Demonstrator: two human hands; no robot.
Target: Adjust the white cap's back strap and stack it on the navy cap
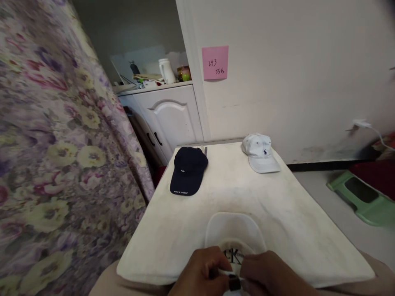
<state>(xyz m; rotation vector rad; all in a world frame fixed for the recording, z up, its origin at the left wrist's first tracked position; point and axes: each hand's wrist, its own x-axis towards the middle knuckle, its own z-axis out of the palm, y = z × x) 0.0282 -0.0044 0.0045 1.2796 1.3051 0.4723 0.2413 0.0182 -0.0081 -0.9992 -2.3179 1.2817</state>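
A white baseball cap (pixel 235 230) with black letters on its front lies at the near edge of the cloth-covered table (pixel 228 185), its brim pointing away from me. My left hand (pixel 205 271) pinches the cap's back strap, where a small dark piece shows between the fingers. From the other side my right hand (pixel 262 271) grips the same strap, fingers curled and partly hidden. Farther back at the left sits a navy baseball cap (pixel 189 168), brim toward me. A pale blue baseball cap (pixel 261 152) with a small dark emblem rests at the back right corner.
A floral curtain (pixel 61 164) hangs along the left. Behind the table stand a white cabinet (pixel 175 119) with a white jug (pixel 167 70) on top, and a wall bearing a pink note (pixel 215 62). A green stool (pixel 361 197) is on the floor at right.
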